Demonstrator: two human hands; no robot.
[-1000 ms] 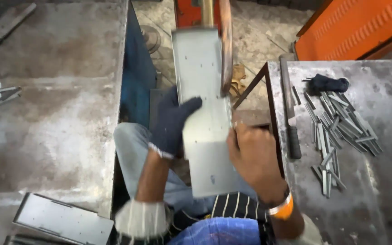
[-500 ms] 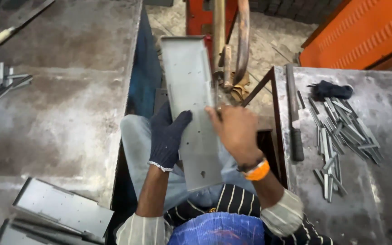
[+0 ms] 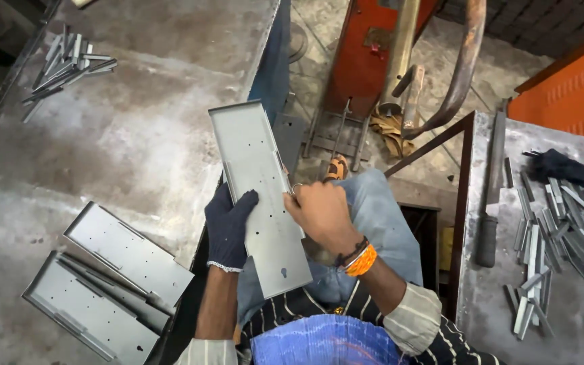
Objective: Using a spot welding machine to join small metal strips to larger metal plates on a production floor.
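- Packages, labels, signs, screens: none visible anywhere around the grey sheet-metal tray (image 3: 259,196); its surface shows only punched holes, no sticker or marking.

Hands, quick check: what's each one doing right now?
Left hand, dark glove: closed on the grey metal panel.
Right hand, bare: gripping the same panel's right edge.

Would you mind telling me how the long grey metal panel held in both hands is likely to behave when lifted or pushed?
The metal panel probably stays stiff, since its folded edges run along its length. It looks thin, so likely light for its size. Its smooth surface may slip; the gloved left hand and bare right hand both grip it.
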